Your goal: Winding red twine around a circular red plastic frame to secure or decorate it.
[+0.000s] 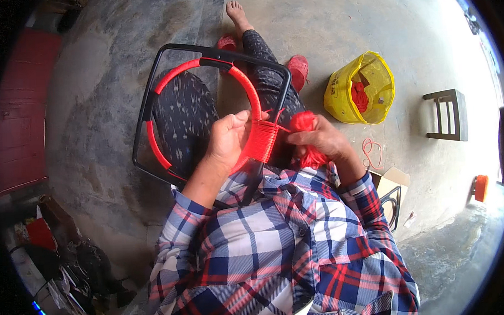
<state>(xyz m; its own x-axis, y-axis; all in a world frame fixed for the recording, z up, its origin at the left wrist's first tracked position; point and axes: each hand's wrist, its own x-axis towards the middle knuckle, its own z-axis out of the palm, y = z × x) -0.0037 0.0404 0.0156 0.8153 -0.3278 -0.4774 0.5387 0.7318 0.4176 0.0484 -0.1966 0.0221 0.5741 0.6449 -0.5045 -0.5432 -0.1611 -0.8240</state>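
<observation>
"Where's the piece being worked?"

"Across the knees: a black frame [148, 108] with a red ring [244, 80] inside it, over the dark trousers [183, 104]."

"And the left hand [229, 139]?"

"Its grip is closed on the ring's right side, next to the wound band [262, 140] that ties ring to frame. Some of its fingers are hidden behind."

"The right hand [321, 138]?"

"Its grip is wrapped round a cord bundle [303, 122], just outside the frame's right bar. A short strand [283, 128] spans the gap to the band."

"So which way does the band lie from each?"

"Immediately right of the left hand, touching or nearly so; the right hand sits across a small gap on the other side. The left is nearer."

"Its long axis?"

"The band runs along the bar, roughly toward the body, while its turns cross it sideways, about in line with the two hands. I'd say that's the relation that matters."

"Spare cord?"

"Some red in the yellow bucket [334, 96], on the right."
</observation>
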